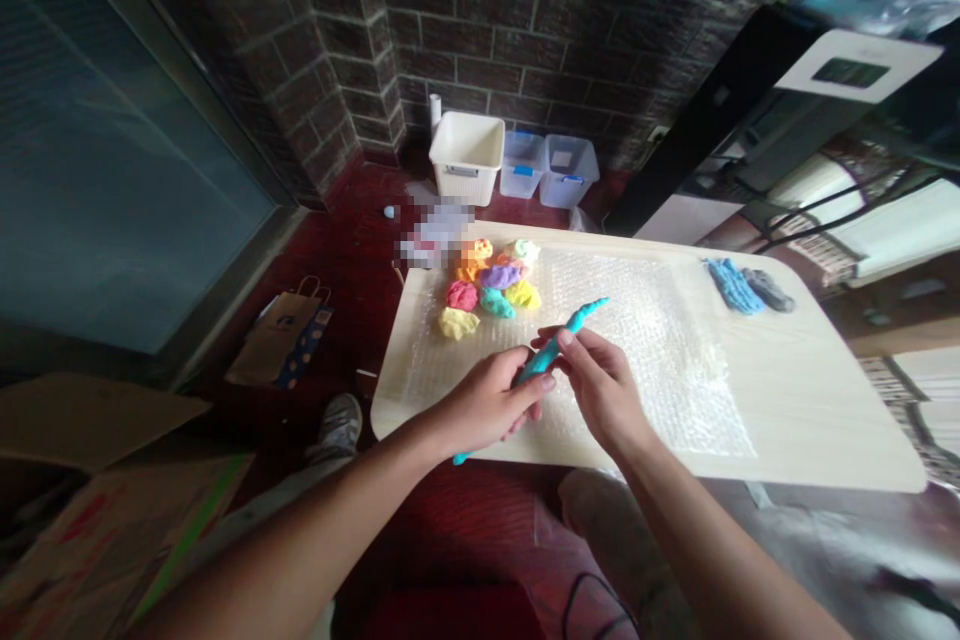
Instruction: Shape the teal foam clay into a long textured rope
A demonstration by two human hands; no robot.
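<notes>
turquoise roll (548, 354): we grip it with the fingers (513, 360) of our left hand (487, 398) and right hand (606, 386) (probably to steady its length), above the bubble wrap (667, 360).

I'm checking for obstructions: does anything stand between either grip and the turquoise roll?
Nothing visible does: the left grip wraps the turquoise roll, and the right grip pinches it nearer its far end.
</notes>
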